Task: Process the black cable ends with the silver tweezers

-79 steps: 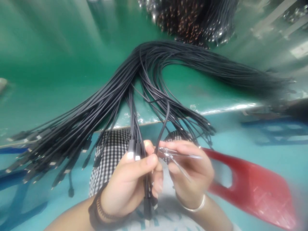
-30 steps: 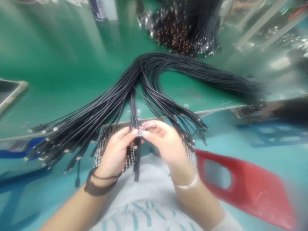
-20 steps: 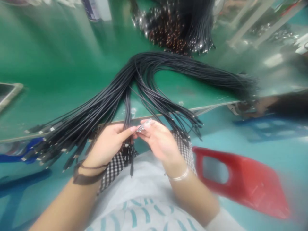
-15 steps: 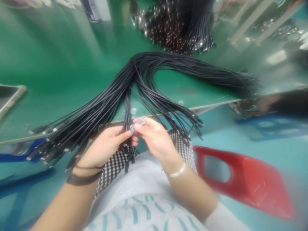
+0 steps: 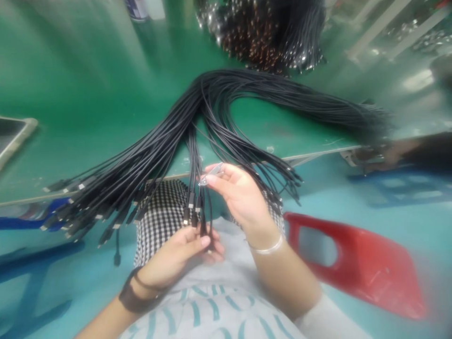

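A thick bundle of black cables (image 5: 212, 101) lies across the green table (image 5: 88, 94) and fans out over its near edge. My left hand (image 5: 180, 256) is low over my lap, fingers curled under the plug ends of several hanging cables (image 5: 196, 207). My right hand (image 5: 236, 197) is raised beside those cables and pinches a small shiny metal piece (image 5: 211, 173) between thumb and fingers. Many more connector ends (image 5: 81, 207) dangle at the left.
A second heap of cables with metal tips (image 5: 264, 33) lies at the far side of the table. A red plastic stool (image 5: 356, 263) stands at my right. A flat tray edge (image 5: 14, 134) shows at the left. Blue frames lie on the teal floor.
My left hand has dropped from beside the right hand to my lap, sliding down to the cables' plug ends. The right hand stays up with the metal piece.
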Action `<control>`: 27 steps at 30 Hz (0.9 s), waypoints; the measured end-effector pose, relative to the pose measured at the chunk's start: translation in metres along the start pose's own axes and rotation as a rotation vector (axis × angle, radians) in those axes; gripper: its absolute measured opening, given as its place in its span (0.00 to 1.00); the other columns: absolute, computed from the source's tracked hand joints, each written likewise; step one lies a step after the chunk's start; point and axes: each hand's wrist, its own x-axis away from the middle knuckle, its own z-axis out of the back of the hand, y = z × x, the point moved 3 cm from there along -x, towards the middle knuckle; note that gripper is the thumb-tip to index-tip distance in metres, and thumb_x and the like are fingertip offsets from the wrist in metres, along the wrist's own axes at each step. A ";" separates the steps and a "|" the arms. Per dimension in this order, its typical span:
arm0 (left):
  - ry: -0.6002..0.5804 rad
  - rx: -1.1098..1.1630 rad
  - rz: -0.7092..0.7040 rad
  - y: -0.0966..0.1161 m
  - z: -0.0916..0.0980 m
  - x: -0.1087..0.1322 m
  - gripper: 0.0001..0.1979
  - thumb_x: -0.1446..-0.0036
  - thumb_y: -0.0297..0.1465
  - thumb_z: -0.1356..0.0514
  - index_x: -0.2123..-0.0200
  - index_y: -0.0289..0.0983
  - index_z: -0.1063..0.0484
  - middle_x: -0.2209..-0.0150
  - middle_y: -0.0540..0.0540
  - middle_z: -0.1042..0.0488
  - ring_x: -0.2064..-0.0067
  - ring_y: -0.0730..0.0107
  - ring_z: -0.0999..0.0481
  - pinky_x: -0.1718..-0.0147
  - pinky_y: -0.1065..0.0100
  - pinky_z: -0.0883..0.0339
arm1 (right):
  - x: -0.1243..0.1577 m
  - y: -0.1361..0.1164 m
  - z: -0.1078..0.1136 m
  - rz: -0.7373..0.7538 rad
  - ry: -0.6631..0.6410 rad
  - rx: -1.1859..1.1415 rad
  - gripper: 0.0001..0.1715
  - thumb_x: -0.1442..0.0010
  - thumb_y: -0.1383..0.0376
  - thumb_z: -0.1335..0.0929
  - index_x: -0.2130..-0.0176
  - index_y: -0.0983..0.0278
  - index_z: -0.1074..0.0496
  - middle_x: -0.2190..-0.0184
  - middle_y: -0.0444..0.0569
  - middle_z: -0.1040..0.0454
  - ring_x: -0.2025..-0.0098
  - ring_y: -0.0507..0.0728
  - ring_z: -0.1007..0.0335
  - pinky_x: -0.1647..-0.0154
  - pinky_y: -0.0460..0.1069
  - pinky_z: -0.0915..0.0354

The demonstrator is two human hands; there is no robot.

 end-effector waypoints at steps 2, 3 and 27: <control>0.017 0.050 0.009 -0.009 -0.006 0.005 0.16 0.41 0.43 0.36 0.62 0.34 0.27 0.67 0.42 0.18 0.68 0.64 0.18 0.67 0.66 0.26 | 0.001 0.001 0.002 0.001 -0.001 0.020 0.15 0.52 0.63 0.22 0.64 0.63 0.23 0.69 0.42 0.23 0.63 0.51 0.26 0.52 0.49 0.31; 0.027 0.066 0.011 -0.011 -0.008 0.007 0.15 0.41 0.42 0.36 0.62 0.34 0.27 0.67 0.42 0.18 0.69 0.66 0.19 0.69 0.68 0.27 | 0.002 0.001 0.002 0.003 -0.004 0.029 0.15 0.52 0.63 0.22 0.64 0.63 0.23 0.68 0.42 0.23 0.63 0.52 0.25 0.52 0.49 0.31; 0.306 -0.231 -0.405 0.020 -0.041 0.012 0.08 0.36 0.36 0.39 0.67 0.40 0.28 0.77 0.54 0.30 0.77 0.77 0.30 0.76 0.73 0.36 | 0.083 -0.005 0.012 0.081 0.190 0.018 0.12 0.47 0.72 0.24 0.64 0.56 0.21 0.68 0.40 0.17 0.72 0.50 0.21 0.64 0.44 0.22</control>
